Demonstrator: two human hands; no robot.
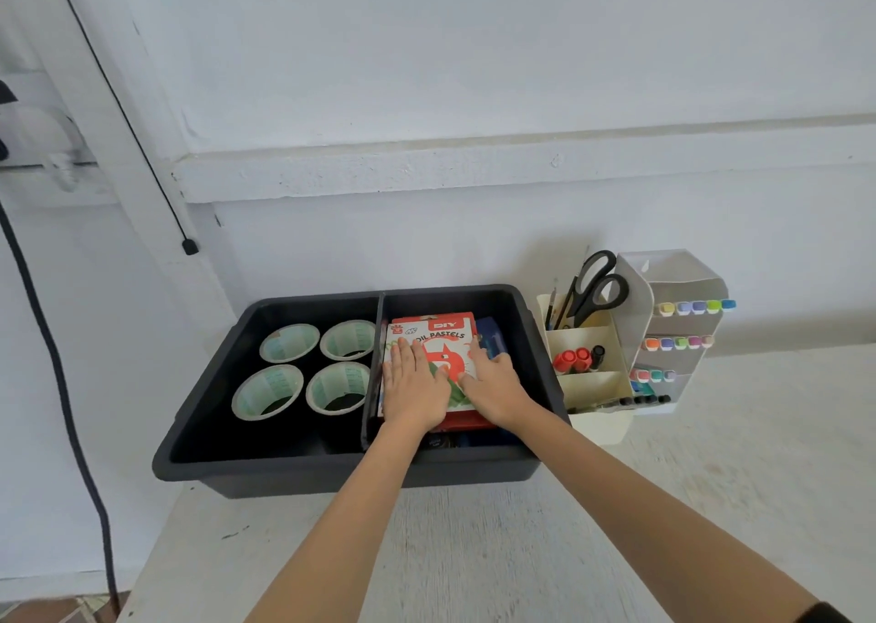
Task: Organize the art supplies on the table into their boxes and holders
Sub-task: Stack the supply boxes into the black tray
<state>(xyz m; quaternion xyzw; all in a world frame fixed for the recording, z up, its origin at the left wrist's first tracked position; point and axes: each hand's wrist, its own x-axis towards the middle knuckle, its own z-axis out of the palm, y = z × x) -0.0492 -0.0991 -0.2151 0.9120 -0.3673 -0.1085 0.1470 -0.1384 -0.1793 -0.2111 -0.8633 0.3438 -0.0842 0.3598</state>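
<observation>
Left hand point(414, 387) and right hand point(491, 384) lie flat on the pastel box point(443, 331) inside the black bin point(303, 475).

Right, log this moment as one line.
left hand, right hand flat on oil pastels box | box in black bin right compartment | tape rolls left compartment

Bare tabletop point(521, 551) up front; bin wall point(332, 475), divider point(374, 366), tape rolls point(289, 342) beyond.

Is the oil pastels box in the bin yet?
In. The pastels box lies flat in the bin's right compartment, left hand and right hand flat on it.
</observation>
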